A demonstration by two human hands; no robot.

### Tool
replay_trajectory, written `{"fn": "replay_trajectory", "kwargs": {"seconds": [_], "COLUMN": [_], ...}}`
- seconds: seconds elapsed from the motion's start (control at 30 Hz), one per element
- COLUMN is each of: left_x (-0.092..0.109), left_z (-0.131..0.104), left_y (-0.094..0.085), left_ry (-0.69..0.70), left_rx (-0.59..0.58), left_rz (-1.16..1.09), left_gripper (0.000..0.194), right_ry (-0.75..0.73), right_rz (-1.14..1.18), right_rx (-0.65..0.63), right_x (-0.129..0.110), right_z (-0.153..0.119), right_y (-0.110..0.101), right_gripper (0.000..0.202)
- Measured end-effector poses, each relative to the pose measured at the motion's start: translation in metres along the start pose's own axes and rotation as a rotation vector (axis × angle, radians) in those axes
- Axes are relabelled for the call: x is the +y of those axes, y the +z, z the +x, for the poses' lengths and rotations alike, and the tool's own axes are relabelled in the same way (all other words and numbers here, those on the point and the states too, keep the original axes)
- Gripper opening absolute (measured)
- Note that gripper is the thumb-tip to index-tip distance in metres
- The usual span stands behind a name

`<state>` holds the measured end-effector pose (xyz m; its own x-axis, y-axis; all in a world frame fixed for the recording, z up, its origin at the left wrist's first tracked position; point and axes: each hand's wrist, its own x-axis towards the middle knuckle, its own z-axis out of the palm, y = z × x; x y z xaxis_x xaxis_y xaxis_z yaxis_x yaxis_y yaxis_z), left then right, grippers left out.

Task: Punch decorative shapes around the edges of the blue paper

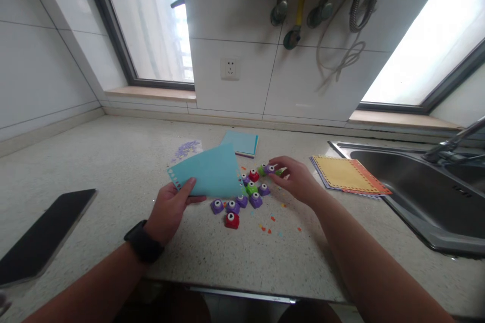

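Note:
My left hand (168, 209) pinches the lower left part of a light blue paper sheet (208, 171), thumb on top. Small cut-out holes run along the sheet's left edge, and some show at its right edge. With thumb and fingertips, my right hand (297, 179) grips a small purple craft punch (269, 169) at the far end of a group of similar punches. Among these are a green punch (251, 188), a red punch (232, 220) and several purple ones (255, 200). The sheet's right edge overlaps part of the group.
Behind the sheet lies a stack of blue paper (242, 142) beside a pile of purple paper bits (187, 149). Punched yellow and orange sheets (341, 174) lie by the sink (428, 202). Coloured scraps (269, 230) dot the counter. A dark flat slab (45, 237) is at left.

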<state>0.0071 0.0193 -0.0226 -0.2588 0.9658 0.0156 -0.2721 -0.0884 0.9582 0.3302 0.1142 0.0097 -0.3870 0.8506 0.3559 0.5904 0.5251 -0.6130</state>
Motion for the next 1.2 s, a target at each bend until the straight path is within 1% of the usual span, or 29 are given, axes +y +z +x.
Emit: {"fn": "replay_trajectory", "kwargs": {"seconds": [0.07, 0.13, 0.2, 0.3, 0.33, 0.37, 0.4, 0.5, 0.6, 0.7, 0.83, 0.9, 1.0, 1.2], "left_x": [0.0, 0.001, 0.004, 0.01, 0.012, 0.014, 0.016, 0.018, 0.016, 0.013, 0.012, 0.013, 0.015, 0.013], "left_z": [0.0, -0.001, -0.003, -0.008, -0.01, -0.012, -0.014, -0.018, -0.02, -0.022, -0.024, -0.024, -0.025, -0.026], "left_y": [0.0, 0.0, 0.001, 0.004, 0.006, 0.007, 0.007, 0.006, 0.001, -0.003, -0.003, -0.002, -0.002, -0.004], "left_ry": [0.004, 0.007, 0.003, 0.006, 0.026, 0.041, 0.066, 0.116, 0.168, 0.25, 0.393, 0.436, 0.463, 0.455], "left_rx": [-0.006, -0.001, 0.007, 0.012, 0.017, 0.003, 0.003, 0.008, 0.018, -0.001, -0.052, -0.072, -0.091, -0.082], "left_rz": [0.016, 0.057, 0.129, 0.277, 0.328, 0.384, 0.43, 0.527, 0.633, 0.729, 0.79, 0.813, 0.832, 0.834], "left_gripper": [0.042, 0.042, 0.042, 0.039, 0.037, 0.035, 0.034, 0.034, 0.034, 0.03, 0.027, 0.027, 0.028, 0.028], "right_ry": [0.061, 0.075, 0.075, 0.09, 0.102, 0.1, 0.099, 0.066, 0.042, 0.032, 0.009, -0.009, -0.035, -0.049], "right_rz": [0.322, 0.591, 0.751, 0.921, 0.981, 1.047, 1.091, 1.141, 1.138, 1.106, 1.074, 1.069, 1.067, 1.061], "right_rx": [0.054, 0.065, 0.072, 0.081, 0.076, 0.096, 0.095, 0.141, 0.167, 0.136, 0.074, 0.05, 0.026, 0.019], "right_x": [-0.005, -0.011, -0.018, -0.033, -0.039, -0.044, -0.049, -0.059, -0.061, -0.059, -0.056, -0.055, -0.055, -0.056], "right_z": [0.0, 0.0, -0.001, -0.002, -0.003, -0.003, -0.004, -0.005, -0.007, -0.01, -0.013, -0.014, -0.015, -0.015], "right_y": [0.004, 0.009, 0.014, 0.02, 0.021, 0.022, 0.022, 0.023, 0.023, 0.025, 0.027, 0.028, 0.028, 0.028], "right_gripper": [0.028, 0.031, 0.031, 0.029, 0.024, 0.02, 0.019, 0.016, 0.022, 0.025, 0.025, 0.025, 0.025, 0.028]}}
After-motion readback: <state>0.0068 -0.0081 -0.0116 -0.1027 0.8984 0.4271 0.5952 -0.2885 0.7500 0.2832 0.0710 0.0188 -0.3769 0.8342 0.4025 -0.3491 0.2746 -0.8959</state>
